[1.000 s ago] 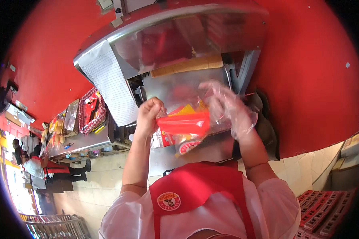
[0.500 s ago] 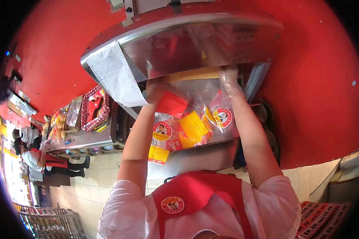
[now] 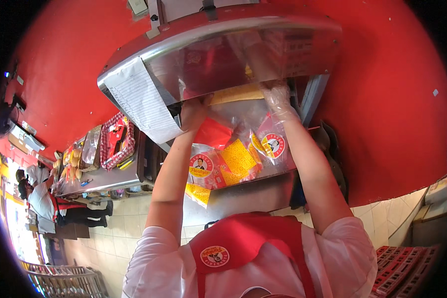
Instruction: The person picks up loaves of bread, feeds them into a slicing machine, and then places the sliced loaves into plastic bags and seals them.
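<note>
Both my arms reach forward under the metal hood (image 3: pixel 218 64) of a red and steel machine. My left hand (image 3: pixel 193 113) is at the hood's left lower edge, its fingers mostly hidden. A clear plastic glove covers my right hand (image 3: pixel 279 102), at the right end of a yellowish-tan long piece (image 3: pixel 237 93); its fingers are hidden too. Whether either hand grips the piece is unclear. Between my forearms, printed clear plastic bags (image 3: pixel 201 164) lie on the metal tray (image 3: pixel 263 175), with a yellow patterned packet (image 3: pixel 239 161) and a red sheet (image 3: pixel 213 133) among them.
A lined handwritten sheet (image 3: pixel 141 99) hangs on the hood's left side. Further left, a counter (image 3: pixel 116 176) bears a checked-cloth basket (image 3: pixel 116 141) and bagged bread rolls (image 3: pixel 72 161). Another person (image 3: pixel 49 201) stands beyond it. Red crates (image 3: pixel 407 270) are at lower right.
The view has shifted slightly, moving the machine a little left in the picture. Both my hands stay under the hood. The other person has changed posture at the far left.
</note>
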Action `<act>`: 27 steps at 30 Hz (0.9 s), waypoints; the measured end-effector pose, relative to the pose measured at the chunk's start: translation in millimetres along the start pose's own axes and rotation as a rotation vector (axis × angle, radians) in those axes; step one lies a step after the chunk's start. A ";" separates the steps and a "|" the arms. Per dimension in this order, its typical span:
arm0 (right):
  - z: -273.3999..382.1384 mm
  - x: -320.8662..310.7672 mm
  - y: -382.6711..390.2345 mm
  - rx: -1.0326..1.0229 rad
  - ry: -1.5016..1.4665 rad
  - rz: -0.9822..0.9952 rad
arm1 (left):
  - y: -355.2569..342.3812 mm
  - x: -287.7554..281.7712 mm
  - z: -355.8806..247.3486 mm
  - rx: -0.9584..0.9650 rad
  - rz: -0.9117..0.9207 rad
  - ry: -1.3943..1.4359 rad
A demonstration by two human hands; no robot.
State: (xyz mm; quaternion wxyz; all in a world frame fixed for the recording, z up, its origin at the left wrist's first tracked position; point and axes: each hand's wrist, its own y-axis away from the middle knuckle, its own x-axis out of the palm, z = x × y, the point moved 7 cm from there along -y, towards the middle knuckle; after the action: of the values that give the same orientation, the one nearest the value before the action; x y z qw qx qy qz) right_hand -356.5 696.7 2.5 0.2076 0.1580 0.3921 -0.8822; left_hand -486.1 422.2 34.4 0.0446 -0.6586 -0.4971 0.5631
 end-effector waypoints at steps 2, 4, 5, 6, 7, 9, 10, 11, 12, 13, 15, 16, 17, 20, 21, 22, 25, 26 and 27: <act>-1.2 -5.9 -0.8 0.004 0.007 -0.019 | -1.0 4.4 1.3 -0.100 0.059 0.047; 0.6 -7.6 -0.6 -0.012 0.012 -0.019 | 1.2 5.3 6.4 -0.135 0.071 0.020; 1.7 -8.2 -0.7 -0.021 0.014 -0.018 | 2.2 5.3 7.9 -0.135 0.070 0.018; -2.5 -9.1 -0.8 -0.026 0.020 -0.018 | 1.7 6.0 6.5 -0.156 0.077 0.010; -6.8 -4.1 -1.2 -0.036 0.074 0.072 | 1.4 6.8 4.8 -0.176 0.083 0.002; -6.2 -0.8 0.0 -0.045 0.128 0.162 | 4.6 2.4 -3.2 -0.178 0.066 -0.004; -4.9 -4.7 0.7 0.009 0.107 0.139 | 6.1 -1.5 -6.3 -0.183 0.047 -0.013; -4.3 -9.4 1.8 0.063 0.087 0.116 | 6.0 -0.2 -4.9 -0.182 0.049 -0.013; 2.7 -11.5 2.6 0.059 0.082 0.116 | 6.2 -0.7 -0.5 -0.179 0.058 -0.019; 10.0 -14.8 3.4 0.054 0.035 0.099 | 7.1 -0.7 3.6 -0.176 0.068 -0.025; 16.8 -19.4 4.3 0.049 -0.008 0.078 | 9.1 0.4 6.1 -0.162 0.058 -0.048; 13.7 -20.5 4.7 0.087 0.027 0.082 | 9.1 1.8 4.9 -0.146 0.053 -0.066; 10.8 -21.3 5.1 0.124 0.061 0.087 | 9.8 3.2 4.9 -0.143 0.053 -0.064; 4.9 -22.1 3.9 0.130 0.051 0.119 | 9.6 3.8 2.5 -0.174 0.068 -0.009; 7.8 -22.4 4.6 0.128 0.047 0.120 | 10.9 3.9 5.4 -0.193 0.089 -0.013; 13.2 -22.3 5.8 0.091 -0.006 0.129 | 12.1 3.9 8.3 -0.211 0.110 -0.017; 1.9 -19.3 3.8 0.091 0.034 0.156 | 11.0 3.3 -0.3 -0.162 0.083 -0.002; -8.4 -18.0 3.0 0.128 0.125 0.179 | 9.1 5.3 -4.9 -0.155 0.085 0.002; -2.8 -16.8 4.9 0.122 0.119 0.184 | 11.2 5.0 0.6 -0.172 0.086 -0.026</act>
State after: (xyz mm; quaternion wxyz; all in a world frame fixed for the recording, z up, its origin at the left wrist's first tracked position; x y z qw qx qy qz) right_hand -339.3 700.0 5.1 0.2539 0.2579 0.3330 -0.8707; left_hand -480.5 419.8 23.8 -0.0427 -0.6733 -0.5154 0.5284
